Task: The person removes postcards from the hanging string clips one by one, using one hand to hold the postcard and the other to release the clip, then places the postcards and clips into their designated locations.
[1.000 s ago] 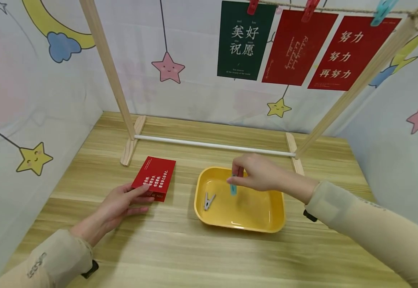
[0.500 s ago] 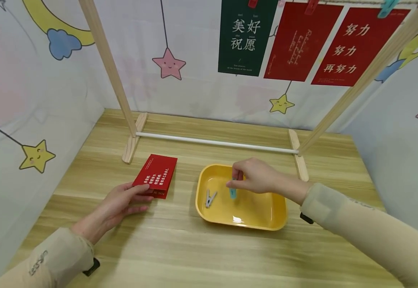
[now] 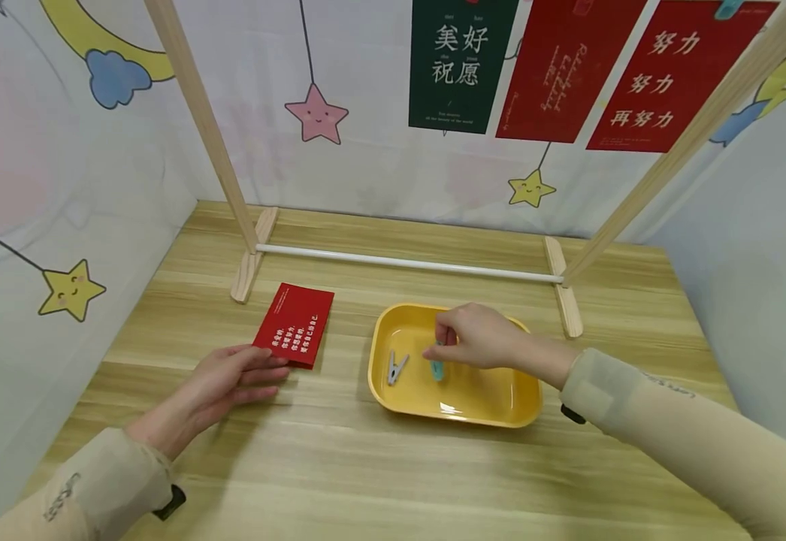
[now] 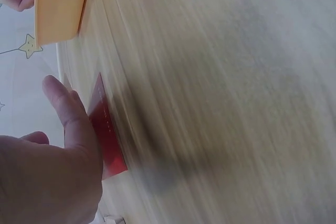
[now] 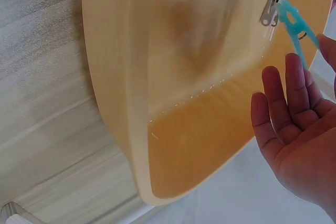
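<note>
From the head view, the left hand (image 3: 222, 379) touches a red card (image 3: 296, 323) on the tabletop (image 3: 366, 481); I can't tell if it pinches. The right hand (image 3: 479, 336) pinches a blue clip (image 3: 437, 370) over a yellow tray (image 3: 481, 394) with a grey clip (image 3: 391, 376) inside. The left wrist view shows the red card by the hand; the right wrist view, the blue clip near the grey clip.

A gap is left between red card (image 3: 301, 319) and yellow tray (image 3: 481, 398)
Behind, the worktop (image 3: 339, 481) is crossed low by a white rod (image 3: 406, 263).

Booth-like spot: cartoon-star cloth walls (image 3: 393, 176), wood-grain table (image 3: 339, 473).
</note>
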A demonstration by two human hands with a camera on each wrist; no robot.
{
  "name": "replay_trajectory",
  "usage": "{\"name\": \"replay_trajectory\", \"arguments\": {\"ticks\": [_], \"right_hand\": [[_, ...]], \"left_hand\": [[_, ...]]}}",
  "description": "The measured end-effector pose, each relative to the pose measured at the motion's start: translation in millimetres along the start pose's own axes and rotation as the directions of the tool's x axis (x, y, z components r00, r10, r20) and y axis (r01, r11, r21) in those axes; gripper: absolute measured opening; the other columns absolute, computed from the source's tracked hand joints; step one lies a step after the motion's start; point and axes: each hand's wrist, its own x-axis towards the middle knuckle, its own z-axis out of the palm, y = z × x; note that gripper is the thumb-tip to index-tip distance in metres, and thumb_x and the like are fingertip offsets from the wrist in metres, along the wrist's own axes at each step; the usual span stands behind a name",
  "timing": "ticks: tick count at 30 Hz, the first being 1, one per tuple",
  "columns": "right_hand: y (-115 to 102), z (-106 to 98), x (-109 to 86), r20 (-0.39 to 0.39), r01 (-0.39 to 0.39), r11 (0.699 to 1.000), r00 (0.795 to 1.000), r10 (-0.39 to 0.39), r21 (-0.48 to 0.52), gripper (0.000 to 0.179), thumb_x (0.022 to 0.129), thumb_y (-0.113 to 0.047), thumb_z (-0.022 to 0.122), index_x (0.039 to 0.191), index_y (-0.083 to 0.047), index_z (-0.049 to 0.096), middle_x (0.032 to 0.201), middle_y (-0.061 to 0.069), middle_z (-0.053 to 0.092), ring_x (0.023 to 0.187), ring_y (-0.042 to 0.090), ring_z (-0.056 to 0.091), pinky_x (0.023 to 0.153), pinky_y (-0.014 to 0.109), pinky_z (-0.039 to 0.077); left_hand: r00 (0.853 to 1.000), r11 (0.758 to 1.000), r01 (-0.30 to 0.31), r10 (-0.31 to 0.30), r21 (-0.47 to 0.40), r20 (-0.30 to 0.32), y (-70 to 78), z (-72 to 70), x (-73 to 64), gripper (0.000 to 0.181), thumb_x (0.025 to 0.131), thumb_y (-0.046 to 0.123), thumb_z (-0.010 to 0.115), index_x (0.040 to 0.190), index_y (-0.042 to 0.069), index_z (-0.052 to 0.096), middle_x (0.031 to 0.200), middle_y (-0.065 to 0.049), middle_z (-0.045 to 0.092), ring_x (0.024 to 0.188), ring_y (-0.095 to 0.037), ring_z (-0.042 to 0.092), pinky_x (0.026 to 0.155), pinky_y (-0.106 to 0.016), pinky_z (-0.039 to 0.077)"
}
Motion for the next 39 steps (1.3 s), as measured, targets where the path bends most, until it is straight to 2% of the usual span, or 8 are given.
{"name": "replay_trajectory", "arguments": {"ticks": [8,16,23,33,39], "right_hand": [[4,5,-2.4,0.026,-0.009,1.000,1.000,0.008,0.025,0.032,0.096,-0.043,0.081,0.081,-0.020,0.065,0.070,-0.012,0.060,0.061,0.006,0.051,0.060,0.026,0.045],[3,6,-2.9,0.013,-0.002,1.000,1.000,0.002,0.018,0.032,0.095,-0.042,0.082,0.079,-0.020,0.064,0.067,-0.012,0.058,0.060,0.005,0.051,0.059,0.025,0.043],[2,7,-1.8,0.032,-0.013,1.000,0.999,0.013,0.011,0.034,0.096,-0.043,0.081,0.080,-0.019,0.063,0.067,-0.010,0.057,0.060,0.006,0.049,0.059,0.025,0.042],[6,14,4.2,0.045,-0.069,0.998,0.997,0.069,0.001,0.038,0.098,-0.047,0.077,0.079,-0.018,0.063,0.065,-0.009,0.056,0.058,0.008,0.049,0.058,0.025,0.041],[2,19,8.2,0.050,-0.086,0.995,0.995,0.089,-0.055,0.046,0.099,-0.051,0.073,0.071,-0.018,0.058,0.060,-0.009,0.052,0.053,0.009,0.047,0.053,0.025,0.036]], "left_hand": [[1.000,0.999,0.015,-0.016,-0.035,-0.010,3.1,-3.8,-5.0,0.047,0.116,0.023,0.047,0.150,-0.007,0.037,0.118,-0.006,0.077,0.106,-0.018,0.077,0.094,-0.039,0.063],[1.000,0.999,0.007,-0.007,-0.046,-0.007,4.7,-5.5,-8.2,0.066,0.117,0.024,0.040,0.163,-0.013,0.012,0.128,-0.013,0.073,0.108,-0.017,0.076,0.099,-0.042,0.060],[1.000,0.997,0.006,-0.008,-0.081,-0.022,3.5,-5.3,-10.8,0.064,0.116,0.024,0.042,0.163,-0.008,0.012,0.130,-0.018,0.072,0.109,-0.020,0.077,0.100,-0.044,0.060],[1.000,0.998,-0.023,0.022,-0.053,-0.004,6.7,-5.6,-15.4,0.070,0.116,0.026,0.041,0.164,-0.010,0.004,0.124,-0.014,0.076,0.106,-0.018,0.078,0.098,-0.044,0.061],[1.000,0.999,-0.024,0.024,-0.031,0.008,7.5,-4.5,-15.4,0.073,0.116,0.029,0.043,0.166,-0.009,0.004,0.126,-0.012,0.076,0.107,-0.016,0.077,0.097,-0.042,0.061]]}}
